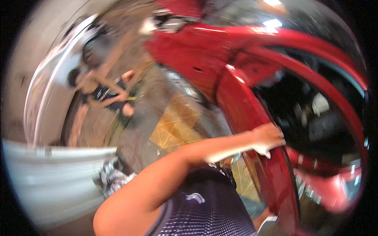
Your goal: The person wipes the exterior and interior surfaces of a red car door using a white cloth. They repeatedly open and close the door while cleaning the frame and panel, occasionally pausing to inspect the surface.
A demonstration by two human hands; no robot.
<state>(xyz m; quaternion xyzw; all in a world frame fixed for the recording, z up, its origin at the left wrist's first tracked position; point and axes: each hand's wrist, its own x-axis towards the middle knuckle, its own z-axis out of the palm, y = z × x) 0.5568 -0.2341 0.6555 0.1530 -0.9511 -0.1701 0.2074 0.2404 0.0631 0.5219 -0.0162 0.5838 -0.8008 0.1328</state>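
My left arm reaches across to a red car door (271,173). My left hand (267,135) rests on its upper edge, fingers bent over the rim beside the dark window opening. A bright white patch shows under the wrist and thumb; blur hides whether it is a thing or glare. Low in the view, my right hand (263,219) shows only in part, close to the lower part of the door and next to a small white shape. Its fingers are smeared by motion.
Another person (104,92) crouches at the left by a light-coloured car (51,74). Yellow and grey tiles (177,118) cover the floor between us. A pale ribbed panel (51,177) stands at the lower left, beside a crumpled patterned cloth (114,177). A thin red cable (136,151) lies nearby.
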